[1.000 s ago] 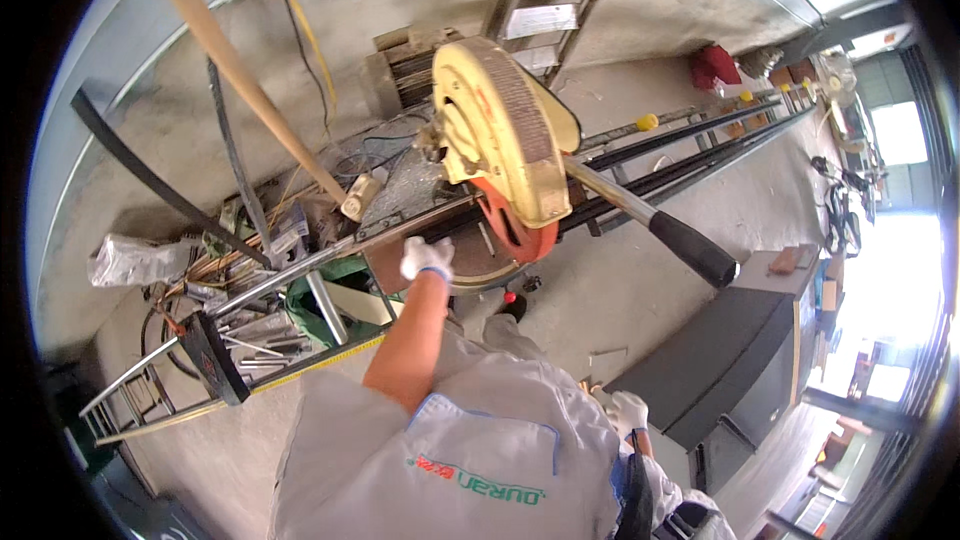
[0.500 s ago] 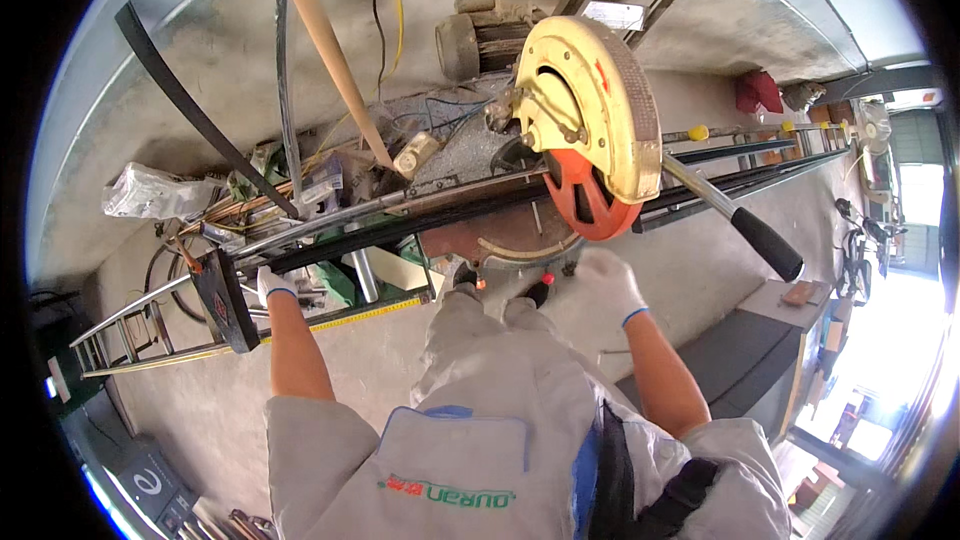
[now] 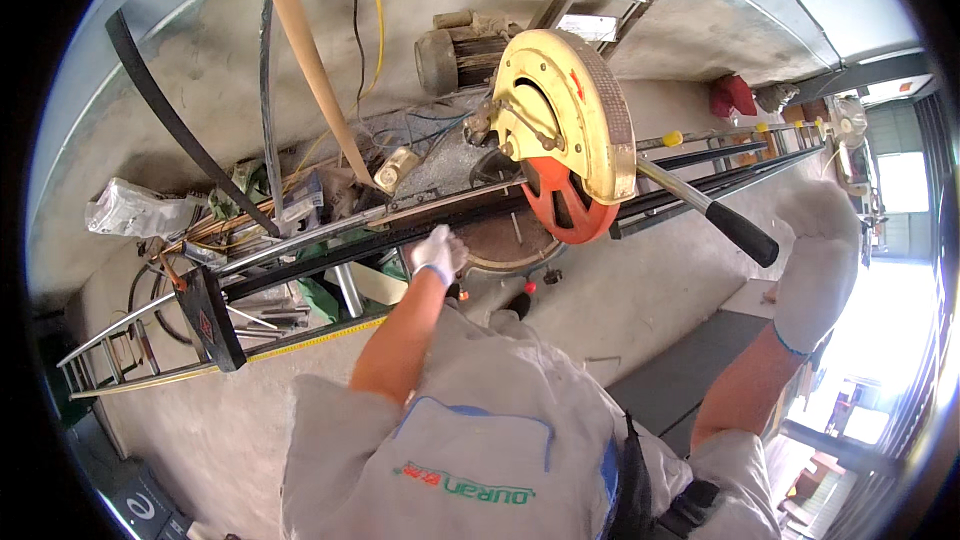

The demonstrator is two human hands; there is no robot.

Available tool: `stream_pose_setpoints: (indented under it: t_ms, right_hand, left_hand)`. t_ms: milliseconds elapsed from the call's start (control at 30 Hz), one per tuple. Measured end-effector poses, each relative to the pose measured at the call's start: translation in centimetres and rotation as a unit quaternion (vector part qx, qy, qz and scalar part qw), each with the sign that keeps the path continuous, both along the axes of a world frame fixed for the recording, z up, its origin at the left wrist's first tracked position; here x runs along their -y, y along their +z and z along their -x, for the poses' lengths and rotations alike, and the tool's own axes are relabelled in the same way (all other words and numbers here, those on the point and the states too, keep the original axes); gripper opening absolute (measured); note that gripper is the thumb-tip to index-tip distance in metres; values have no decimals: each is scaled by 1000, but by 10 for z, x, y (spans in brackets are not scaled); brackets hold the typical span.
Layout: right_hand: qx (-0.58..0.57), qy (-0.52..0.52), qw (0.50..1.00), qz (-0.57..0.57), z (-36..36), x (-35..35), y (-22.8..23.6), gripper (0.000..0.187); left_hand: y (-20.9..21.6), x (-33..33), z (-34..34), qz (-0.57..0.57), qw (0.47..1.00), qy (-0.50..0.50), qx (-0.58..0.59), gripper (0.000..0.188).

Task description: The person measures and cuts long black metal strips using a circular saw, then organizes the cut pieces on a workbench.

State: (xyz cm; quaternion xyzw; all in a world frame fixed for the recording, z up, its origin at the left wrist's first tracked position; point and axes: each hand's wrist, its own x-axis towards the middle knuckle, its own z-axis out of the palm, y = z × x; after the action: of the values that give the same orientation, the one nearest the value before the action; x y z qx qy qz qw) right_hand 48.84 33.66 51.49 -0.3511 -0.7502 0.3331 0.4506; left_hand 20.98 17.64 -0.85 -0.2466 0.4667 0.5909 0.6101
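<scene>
A cut-off saw with a yellow guard (image 3: 575, 105) and a red disc cover (image 3: 565, 205) stands over a round base. Its lever has a black grip (image 3: 742, 234). Long dark bars (image 3: 390, 237) run through the saw across a metal rail frame. My left hand (image 3: 440, 253), in a white glove, is just in front of the bars, left of the red cover; its fingers look apart, and contact with the bars is unclear. My right hand (image 3: 820, 225), also gloved, is raised to the right of the black grip, apart from it. Motion smears its fingers.
A black block (image 3: 208, 320) sits across the rails at left, with a yellow measuring tape (image 3: 310, 337) along the front rail. Behind are a motor (image 3: 460, 60), a tan post (image 3: 310, 60) and heaped scrap. A dark grey cabinet (image 3: 690, 365) is at right.
My left hand has left the bar end by the black block and moved right, toward the saw. My right hand has moved right and up, past the lever's grip.
</scene>
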Motion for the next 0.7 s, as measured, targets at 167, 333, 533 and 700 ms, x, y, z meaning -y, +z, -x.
stream_pose_setpoints:
  t_ms: [167, 333, 533, 700]
  right_hand:
    - [425, -51, 887, -172, 71, 34, 4, 45]
    - [377, -82, 897, -216, 64, 33, -7, 43]
    - [380, -105, 890, -230, 61, 33, -14, 41]
    - [377, -107, 886, -247, 59, 38, -15, 40]
  left_hand:
    - [0, -78, -29, 179, 975, 129, 38, 34]
    - [-32, -77, -14, 173, 978, 107, 46, 35]
    - [3, -74, -17, 174, 979, 104, 33, 38]
    - [-2, -81, -4, 144, 962, 205, 109, 48]
